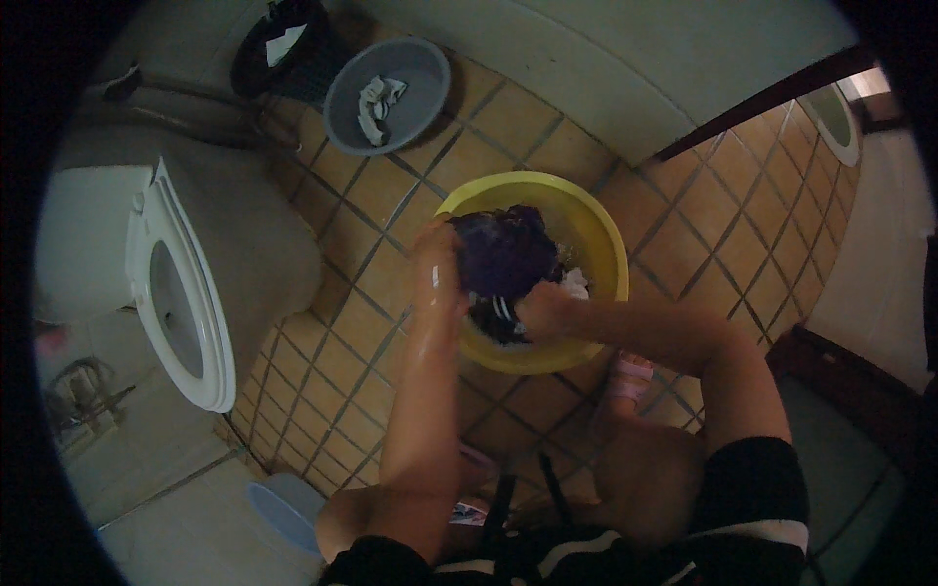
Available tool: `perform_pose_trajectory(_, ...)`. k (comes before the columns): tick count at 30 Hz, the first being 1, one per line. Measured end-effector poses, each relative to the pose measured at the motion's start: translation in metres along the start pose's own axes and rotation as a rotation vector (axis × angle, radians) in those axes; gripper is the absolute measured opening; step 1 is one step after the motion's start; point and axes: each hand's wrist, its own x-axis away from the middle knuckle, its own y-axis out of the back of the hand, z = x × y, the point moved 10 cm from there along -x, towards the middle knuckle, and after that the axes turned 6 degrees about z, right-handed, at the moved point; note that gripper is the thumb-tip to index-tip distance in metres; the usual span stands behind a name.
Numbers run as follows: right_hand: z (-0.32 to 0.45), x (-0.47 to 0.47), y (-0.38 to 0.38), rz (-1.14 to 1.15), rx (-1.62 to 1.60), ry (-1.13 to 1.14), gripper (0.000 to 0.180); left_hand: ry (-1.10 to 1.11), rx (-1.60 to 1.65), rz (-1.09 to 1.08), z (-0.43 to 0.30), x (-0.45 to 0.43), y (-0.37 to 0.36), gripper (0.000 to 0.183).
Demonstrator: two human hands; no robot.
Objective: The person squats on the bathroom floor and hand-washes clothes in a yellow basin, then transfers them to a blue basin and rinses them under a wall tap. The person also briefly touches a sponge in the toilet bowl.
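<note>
A yellow plastic basin (614, 242) stands on the tiled floor in front of me, with wet laundry in it. My left hand (438, 249) grips the left edge of a dark purple cloth (506, 249), raised over the basin. My right hand (544, 311), slightly blurred, is closed on the lower part of the same cloth. Beneath it lies a black fabric with white stripes (491, 319). A white cloth (576, 283) shows just beyond my right hand, near the basin's right side. The cloth hides much of the basin's bottom.
A grey basin (425, 88) with a whitish cloth (377, 110) stands at the back, beside a dark waste basket (308, 73). To the left is a toilet with its white seat (209, 322). A blue-grey basin (286, 509) sits near my left elbow. A doorway opens on the right.
</note>
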Motion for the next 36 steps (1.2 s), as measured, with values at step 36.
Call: perform_pose_trajectory(36,-0.102,0.027,0.074,-0.286,-0.211,-0.619,0.08,0.206,-0.004,-0.528,0.159,-0.041,0.067,0.052)
